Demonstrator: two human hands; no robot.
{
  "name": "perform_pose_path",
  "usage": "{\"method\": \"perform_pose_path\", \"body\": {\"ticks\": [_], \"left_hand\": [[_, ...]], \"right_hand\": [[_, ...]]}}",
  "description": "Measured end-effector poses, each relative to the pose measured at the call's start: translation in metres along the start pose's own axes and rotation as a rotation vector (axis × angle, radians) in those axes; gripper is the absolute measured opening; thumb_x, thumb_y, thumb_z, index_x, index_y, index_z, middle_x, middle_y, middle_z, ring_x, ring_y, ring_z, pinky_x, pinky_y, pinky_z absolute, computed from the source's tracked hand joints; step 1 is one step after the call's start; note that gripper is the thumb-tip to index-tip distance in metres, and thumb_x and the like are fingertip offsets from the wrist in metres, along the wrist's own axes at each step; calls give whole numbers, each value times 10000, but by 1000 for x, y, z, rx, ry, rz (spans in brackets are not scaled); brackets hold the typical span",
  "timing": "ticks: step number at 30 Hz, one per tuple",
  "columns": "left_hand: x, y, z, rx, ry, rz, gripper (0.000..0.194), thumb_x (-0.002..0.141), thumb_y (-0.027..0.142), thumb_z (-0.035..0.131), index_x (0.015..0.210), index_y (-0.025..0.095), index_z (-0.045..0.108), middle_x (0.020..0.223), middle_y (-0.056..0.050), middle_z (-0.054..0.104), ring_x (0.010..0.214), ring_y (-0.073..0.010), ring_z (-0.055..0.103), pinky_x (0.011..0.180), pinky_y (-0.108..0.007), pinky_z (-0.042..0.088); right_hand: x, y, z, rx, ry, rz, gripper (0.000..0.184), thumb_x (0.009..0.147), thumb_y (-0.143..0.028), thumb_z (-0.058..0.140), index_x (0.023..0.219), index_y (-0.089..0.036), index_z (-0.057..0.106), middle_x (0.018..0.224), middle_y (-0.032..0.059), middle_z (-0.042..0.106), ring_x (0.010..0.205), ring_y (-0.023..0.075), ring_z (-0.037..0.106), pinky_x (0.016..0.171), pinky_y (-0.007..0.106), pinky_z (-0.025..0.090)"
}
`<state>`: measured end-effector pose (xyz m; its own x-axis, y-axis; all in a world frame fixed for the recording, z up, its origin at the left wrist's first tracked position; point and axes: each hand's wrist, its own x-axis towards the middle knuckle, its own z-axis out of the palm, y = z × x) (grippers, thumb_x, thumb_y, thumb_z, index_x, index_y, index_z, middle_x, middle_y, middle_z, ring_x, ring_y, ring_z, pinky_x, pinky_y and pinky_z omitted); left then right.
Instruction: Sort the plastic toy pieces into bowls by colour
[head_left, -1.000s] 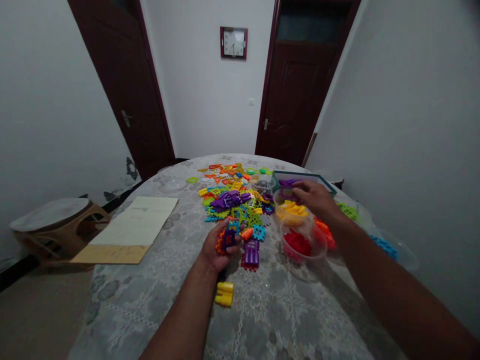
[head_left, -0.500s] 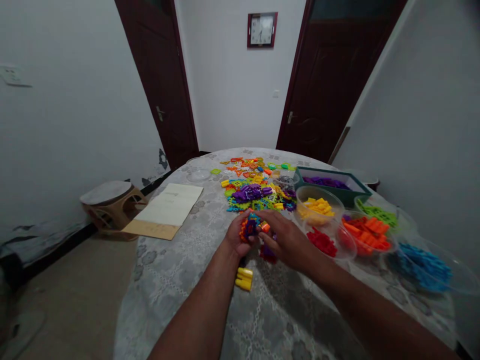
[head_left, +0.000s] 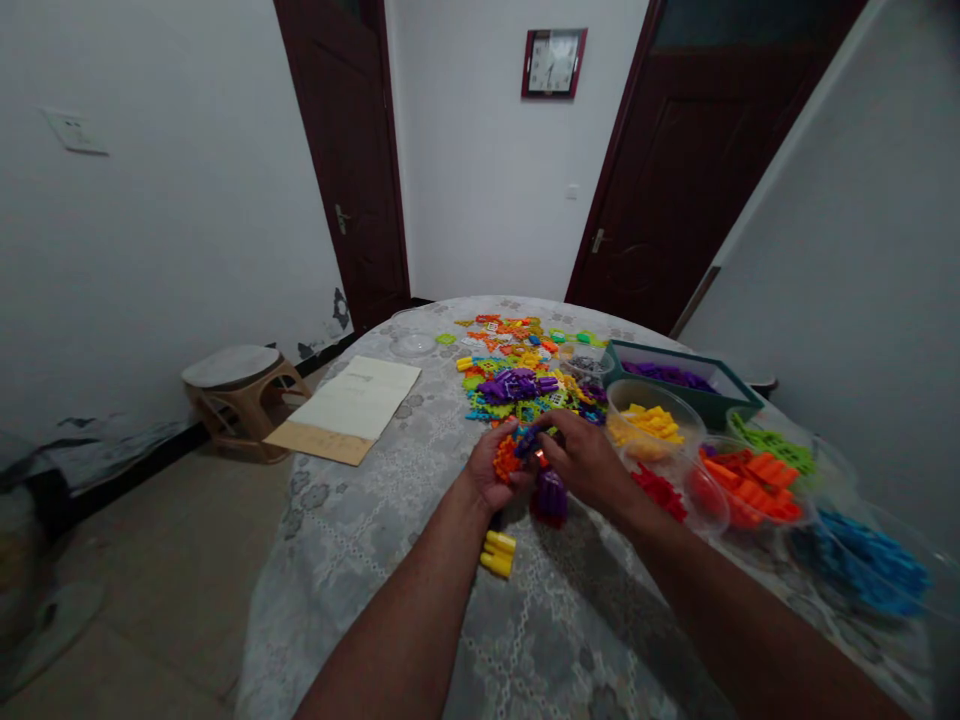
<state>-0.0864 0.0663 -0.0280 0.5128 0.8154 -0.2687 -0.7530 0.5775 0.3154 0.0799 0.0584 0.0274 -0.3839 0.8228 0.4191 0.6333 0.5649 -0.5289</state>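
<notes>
My left hand (head_left: 491, 472) is closed around a cluster of orange toy building pieces (head_left: 507, 459). Pinched between the fingers of my right hand (head_left: 579, 452) is a dark purple-blue building piece (head_left: 527, 441), held right against the orange cluster; whether the two are joined I cannot tell. A bit of orange-red shows under the right fingertips. Just below the hands, a purple piece with red at its base (head_left: 551, 497) is on the table. A yellow building piece (head_left: 498, 554) lies beside my left wrist.
Beyond my hands is a heap of mixed building pieces (head_left: 517, 385). To the right are clear tubs of yellow (head_left: 646, 425), red (head_left: 660, 490), orange (head_left: 754, 487), green (head_left: 776, 447) and blue (head_left: 874, 560) pieces, plus a box (head_left: 739, 400) with purple ones. Paper (head_left: 360, 395) lies left.
The view has turned slightly left. My hands have shifted their hold: the purple-blue piece now sits in my right fingers, and more of the orange cluster shows in my left palm.
</notes>
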Motion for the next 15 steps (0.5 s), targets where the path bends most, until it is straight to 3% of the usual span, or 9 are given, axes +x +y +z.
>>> {"method": "perform_pose_path", "body": {"ticks": [4, 9, 11, 13, 15], "left_hand": [[-2, 0, 2, 3, 57, 8, 231, 935, 324, 645, 1042, 119, 651, 776, -97, 725, 478, -130, 630, 294, -134, 309], [0, -1, 5, 71, 128, 114, 238, 881, 267, 727, 1062, 161, 614, 856, -78, 730, 492, -107, 627, 305, -118, 302], [1, -1, 5, 72, 146, 127, 255, 873, 267, 736, 1063, 170, 597, 868, -69, 723, 500, -102, 626, 305, -115, 308], [1, 0, 5, 62, 136, 119, 252, 875, 267, 726, 1067, 167, 594, 859, -63, 714, 502, -102, 624, 302, -118, 316], [1, 1, 5, 60, 125, 116, 248, 876, 262, 717, 1071, 163, 599, 858, -66, 712, 505, -107, 627, 301, -123, 322]], "right_hand": [[-8, -4, -31, 112, -81, 140, 135, 947, -315, 593, 969, -213, 679, 818, 6, 694, 691, 163, 617, 637, 278, 463], [-17, 14, -72, 313, -473, 267, 143, 896, -307, 635, 953, -214, 727, 715, -12, 669, 576, 139, 613, 511, 230, 468], [-14, 32, -87, 351, -519, 339, 136, 867, -293, 664, 946, -211, 737, 673, -19, 657, 540, 134, 610, 482, 220, 472], [-4, 56, -101, 383, -366, 424, 135, 806, -273, 726, 904, -183, 740, 627, -10, 650, 505, 142, 609, 462, 232, 491], [9, 80, -115, 397, -62, 487, 162, 769, -249, 751, 893, -148, 729, 617, 16, 657, 500, 157, 622, 475, 262, 536]]}}
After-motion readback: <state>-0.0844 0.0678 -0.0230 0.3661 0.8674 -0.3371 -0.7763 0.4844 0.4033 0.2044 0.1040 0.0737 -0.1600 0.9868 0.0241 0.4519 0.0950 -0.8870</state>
